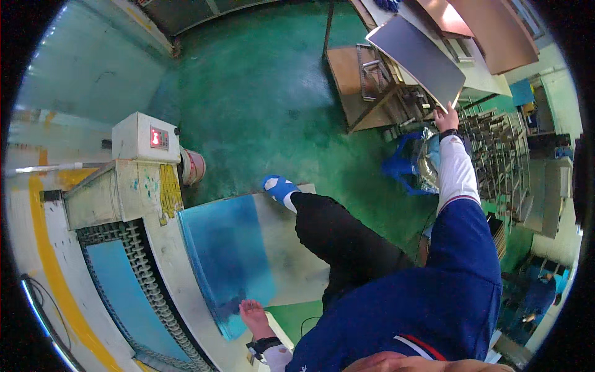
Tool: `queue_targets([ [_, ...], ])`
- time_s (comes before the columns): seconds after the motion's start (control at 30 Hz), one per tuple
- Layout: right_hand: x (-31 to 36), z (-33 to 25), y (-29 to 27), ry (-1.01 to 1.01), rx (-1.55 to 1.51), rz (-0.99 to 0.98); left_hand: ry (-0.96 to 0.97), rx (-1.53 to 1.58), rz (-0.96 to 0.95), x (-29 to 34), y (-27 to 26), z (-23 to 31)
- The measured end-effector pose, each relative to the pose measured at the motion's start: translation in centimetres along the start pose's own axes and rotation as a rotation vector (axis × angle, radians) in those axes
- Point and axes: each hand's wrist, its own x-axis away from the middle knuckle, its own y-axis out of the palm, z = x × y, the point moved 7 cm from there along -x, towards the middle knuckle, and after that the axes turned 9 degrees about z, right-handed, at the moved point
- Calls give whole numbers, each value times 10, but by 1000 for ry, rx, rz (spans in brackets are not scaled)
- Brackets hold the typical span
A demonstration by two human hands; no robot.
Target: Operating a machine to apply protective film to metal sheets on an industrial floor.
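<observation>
My right hand [447, 118] reaches far out to the upper right. Its fingers grip the near corner of a dark grey rectangular panel [418, 59] with a pale edge, which tilts above a table. My left hand [254, 315] is low in the middle, palm partly up with the fingers loosely apart and nothing seen in them. Beside it lies a broad blue sheet [226, 260] on a low grey surface [291, 248]. A blue slipper [279, 187] on my foot is at that surface's far edge.
At left stands a roller conveyor machine [139, 260] carrying a blue sheet [133, 297], with a white control box [149, 139] and a bucket [193, 167] behind. On the right are a blue stool [403, 164], metal racks [496, 155], brown boards [496, 31] and another person [538, 291].
</observation>
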Motion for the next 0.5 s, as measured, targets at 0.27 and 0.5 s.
queue_targets([
  [0.27,-43,-79,15,-36,-189,-175,-50,80,-99,-9,15,-22],
  [0.5,86,-126,122,173,-326,-608,-49,193,-182,0,-7,-30],
])
